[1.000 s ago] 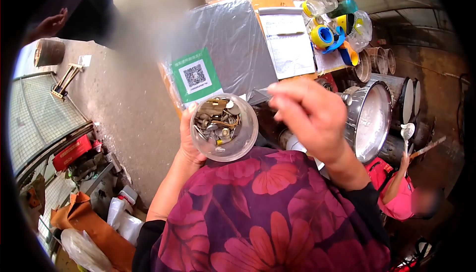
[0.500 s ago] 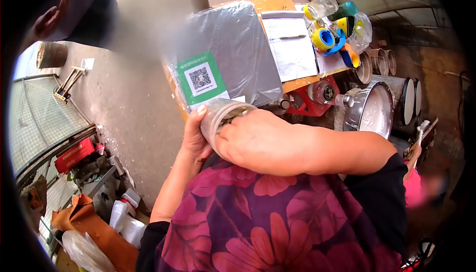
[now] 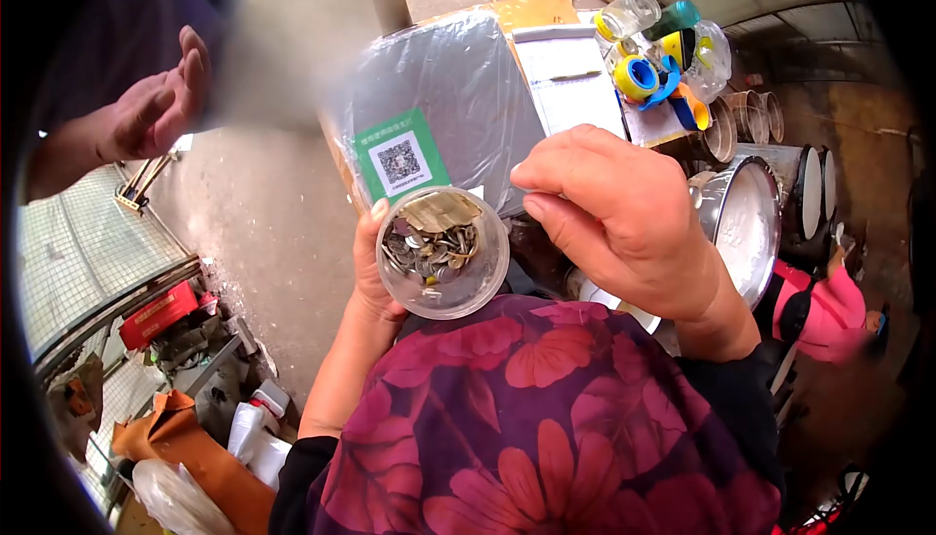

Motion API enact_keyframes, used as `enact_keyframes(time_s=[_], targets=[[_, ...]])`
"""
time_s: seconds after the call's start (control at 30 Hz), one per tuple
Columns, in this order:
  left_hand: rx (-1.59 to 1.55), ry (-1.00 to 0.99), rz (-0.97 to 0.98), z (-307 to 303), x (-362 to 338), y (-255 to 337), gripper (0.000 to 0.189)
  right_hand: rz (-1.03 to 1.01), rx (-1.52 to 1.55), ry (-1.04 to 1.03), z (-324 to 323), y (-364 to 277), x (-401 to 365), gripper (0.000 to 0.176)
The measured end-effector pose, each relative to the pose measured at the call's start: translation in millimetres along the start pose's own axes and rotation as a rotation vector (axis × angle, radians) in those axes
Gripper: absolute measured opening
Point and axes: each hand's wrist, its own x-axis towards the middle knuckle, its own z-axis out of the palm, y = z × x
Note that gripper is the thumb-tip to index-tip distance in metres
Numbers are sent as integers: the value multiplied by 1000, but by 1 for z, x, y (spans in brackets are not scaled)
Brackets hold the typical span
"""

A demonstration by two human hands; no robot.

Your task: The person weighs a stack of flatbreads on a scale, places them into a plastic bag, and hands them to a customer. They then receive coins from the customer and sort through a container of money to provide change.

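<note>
My left hand [image 3: 372, 267] is wrapped round the side of a clear plastic jar [image 3: 495, 257], its mouth tipped toward me. Inside lie many coins [image 3: 429, 260] and a folded, worn banknote [image 3: 441, 211] against the far wall. To the right of the jar, and apart from it, my right hand [image 3: 629, 218] is raised with curled fingers. Its thumb and forefinger are close together; whatever they may pinch is hidden. Just beyond the jar, a green QR code card [image 3: 402, 159] lies on the plastic-covered table [image 3: 463, 96].
Another person's hand [image 3: 161, 106] reaches in at upper left. A clipboard with paper [image 3: 565, 77], tape rolls [image 3: 636, 77] and plastic jars [image 3: 629, 13] sit at the table's far right. A metal bucket [image 3: 746, 228] stands at right; someone in pink [image 3: 824, 316] is behind it.
My right hand has come out of the jar and moved up and right. The jar has tipped so its coins show. The other person's hand has moved further into view.
</note>
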Motion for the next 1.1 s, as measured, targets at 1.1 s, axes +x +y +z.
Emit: enact_keyframes(time_s=[1.1], targets=[[-129,209,-137,-4,-10,-12,55,-126,-592,-458,57,1,8,12]])
